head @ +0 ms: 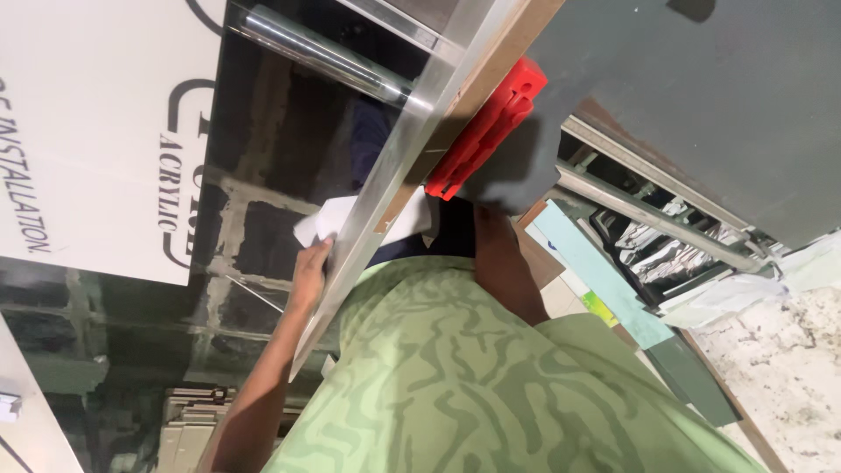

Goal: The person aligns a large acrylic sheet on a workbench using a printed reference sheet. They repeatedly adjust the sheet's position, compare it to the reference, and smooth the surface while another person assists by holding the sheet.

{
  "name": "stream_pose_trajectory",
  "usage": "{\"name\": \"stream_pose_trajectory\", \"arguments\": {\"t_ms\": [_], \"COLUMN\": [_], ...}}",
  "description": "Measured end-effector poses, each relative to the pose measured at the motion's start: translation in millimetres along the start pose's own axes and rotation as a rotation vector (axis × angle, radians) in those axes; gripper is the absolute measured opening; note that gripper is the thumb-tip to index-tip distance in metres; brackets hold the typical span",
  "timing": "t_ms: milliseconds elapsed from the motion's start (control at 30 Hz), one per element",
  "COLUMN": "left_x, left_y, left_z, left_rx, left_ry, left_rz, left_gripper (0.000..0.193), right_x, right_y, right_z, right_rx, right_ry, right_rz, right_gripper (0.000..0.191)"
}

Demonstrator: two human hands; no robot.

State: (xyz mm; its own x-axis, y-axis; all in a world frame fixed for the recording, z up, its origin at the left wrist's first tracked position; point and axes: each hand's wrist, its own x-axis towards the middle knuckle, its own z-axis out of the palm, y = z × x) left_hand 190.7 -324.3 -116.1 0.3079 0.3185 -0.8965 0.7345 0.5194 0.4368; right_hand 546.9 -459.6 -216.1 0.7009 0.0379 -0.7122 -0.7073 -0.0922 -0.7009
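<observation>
Nearest, the left hand (311, 271) is curled round a white cloth (326, 219), pressing it to the glossy black panel (272, 149) beside its pale edge strip (394, 166). The right hand is hidden behind the panel, so I cannot tell its grip. The panel looks stiff, heavy, slick and easily scratched; best held by its edges. A red clamp (486, 127) bites the edge further up. Stacked boards (648, 236) crowd the right.

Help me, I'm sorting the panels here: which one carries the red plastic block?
The dark grey panel at upper right; the red plastic block sits on its edge. The glossy black panel has only white protective film.
</observation>
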Motion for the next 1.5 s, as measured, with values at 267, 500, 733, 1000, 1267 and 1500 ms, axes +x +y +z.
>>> {"name": "stream_pose_trajectory", "arguments": {"t_ms": [267, 500, 733, 1000, 1267, 1500], "left_x": [-13.1, -10.7, -13.4, -17.3, -7.9, -57.7], "left_y": [1.1, 0.6, -5.4, -4.7, -7.7, -9.4], "left_z": [-4.0, -5.0, -5.1, -5.4, -14.6, -56.1], "left_rx": [0.009, -0.002, 0.008, 0.134, 0.153, 0.330], "left_ry": [0.042, 0.044, 0.019, 0.081, 0.049, 0.290], "left_rz": [-0.083, -0.076, -0.049, -0.185, 0.050, 0.360], "left_gripper": [0.052, 0.050, 0.051, 0.053, 0.049, 0.037], "right_x": [14.9, 28.0, 22.9, 32.6, 8.4, 1.6], "right_y": [-5.2, 4.9, 15.0, 8.9, 8.2, -0.8], "right_z": [8.6, 2.8, -5.3, 1.3, 13.8, 10.1], "right_rx": [-0.029, -0.024, -0.025, -0.033, -0.027, -0.083], "right_ry": [0.089, 0.138, 0.171, 0.221, 0.189, 0.015], "right_rz": [-0.083, -0.132, -0.158, -0.191, -0.183, -0.177], "right_gripper": [0.022, 0.021, 0.019, 0.018, 0.017, 0.016]}}
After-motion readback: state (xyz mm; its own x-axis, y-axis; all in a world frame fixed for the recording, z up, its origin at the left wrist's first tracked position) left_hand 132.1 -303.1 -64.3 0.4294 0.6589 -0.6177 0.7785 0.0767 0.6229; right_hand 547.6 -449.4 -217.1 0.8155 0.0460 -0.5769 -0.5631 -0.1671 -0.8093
